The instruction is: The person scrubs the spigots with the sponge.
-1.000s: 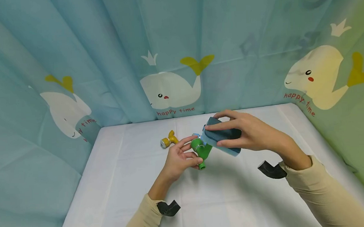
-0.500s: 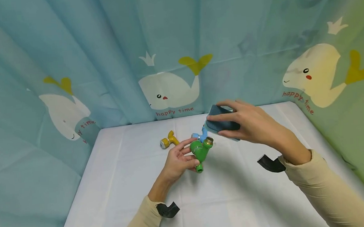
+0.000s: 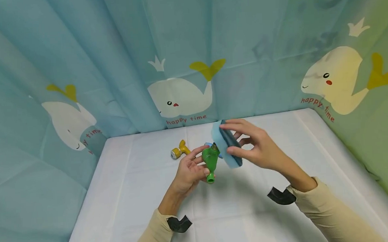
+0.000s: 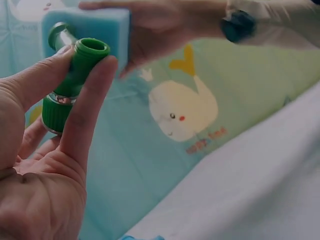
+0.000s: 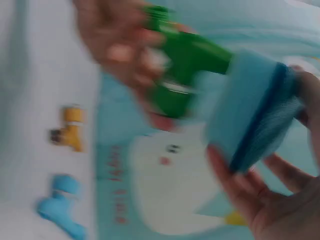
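A green faucet [image 3: 210, 159] is pinched between the thumb and fingers of my left hand [image 3: 190, 170], raised over the table with one spout end tipped downward. My right hand [image 3: 256, 143] grips a two-layer sponge [image 3: 226, 146], light blue on the face toward the faucet and dark blue behind. In the right wrist view the sponge [image 5: 245, 110] lies against or very near the threaded end of the green faucet [image 5: 187, 65]; blur hides whether they touch. The left wrist view has the faucet [image 4: 82, 65] in front of the sponge [image 4: 102, 32].
On the white table [image 3: 145, 195] lies a yellow faucet [image 3: 180, 149], left of my left hand. A blue faucet [image 5: 62, 205] rests behind the green one, mostly hidden in the head view. A whale-printed curtain [image 3: 113, 66] encloses the table's back and sides.
My right hand first lifted the sponge away from the green faucet, then brought it back down and left against it, turned more upright. The left hand has tilted the faucet slightly.
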Available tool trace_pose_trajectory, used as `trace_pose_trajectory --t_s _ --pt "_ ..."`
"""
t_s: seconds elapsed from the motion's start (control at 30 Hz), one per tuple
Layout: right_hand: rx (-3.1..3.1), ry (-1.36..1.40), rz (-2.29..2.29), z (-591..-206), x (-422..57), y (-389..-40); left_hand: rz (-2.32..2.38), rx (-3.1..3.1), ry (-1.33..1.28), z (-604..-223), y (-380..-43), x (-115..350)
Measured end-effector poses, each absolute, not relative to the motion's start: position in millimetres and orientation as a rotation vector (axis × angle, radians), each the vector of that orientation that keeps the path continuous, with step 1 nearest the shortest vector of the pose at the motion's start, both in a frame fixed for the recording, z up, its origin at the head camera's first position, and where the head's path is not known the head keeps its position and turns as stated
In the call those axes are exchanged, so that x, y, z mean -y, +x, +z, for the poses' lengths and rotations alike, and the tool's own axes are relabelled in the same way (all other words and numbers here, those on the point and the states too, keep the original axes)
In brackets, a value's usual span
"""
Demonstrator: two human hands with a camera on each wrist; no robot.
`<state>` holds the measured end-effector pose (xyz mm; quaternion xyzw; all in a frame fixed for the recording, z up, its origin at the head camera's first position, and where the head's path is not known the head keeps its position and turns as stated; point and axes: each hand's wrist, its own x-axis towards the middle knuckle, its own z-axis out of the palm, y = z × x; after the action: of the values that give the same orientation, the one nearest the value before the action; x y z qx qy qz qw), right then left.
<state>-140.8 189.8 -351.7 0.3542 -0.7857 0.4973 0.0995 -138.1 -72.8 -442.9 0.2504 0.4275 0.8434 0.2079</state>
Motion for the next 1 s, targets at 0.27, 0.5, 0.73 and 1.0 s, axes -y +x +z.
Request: trace_pose_trajectory --t_s 0.27,0.5,0.73,1.0 --pt "2.456 1.116 1.435 -350.5 -198.5 -146.6 2.309 -1.279 0.711 -446.2 -139.9 78.6" --pt "2.662 1.417 1.412 -324.1 -206.7 -162.2 2.215 -1.273 0.814 -448.9 -140.5 83.3" --pt "2.619 1.364 1.409 -323.4 -198.6 -161.0 2.296 -1.182 0.759 -450.1 -142.1 82.3" --pt "2.234 1.051 0.999 -352.8 -171.9 -143.9 2.502 -1.248 0.449 -444.5 -142.0 68.5"
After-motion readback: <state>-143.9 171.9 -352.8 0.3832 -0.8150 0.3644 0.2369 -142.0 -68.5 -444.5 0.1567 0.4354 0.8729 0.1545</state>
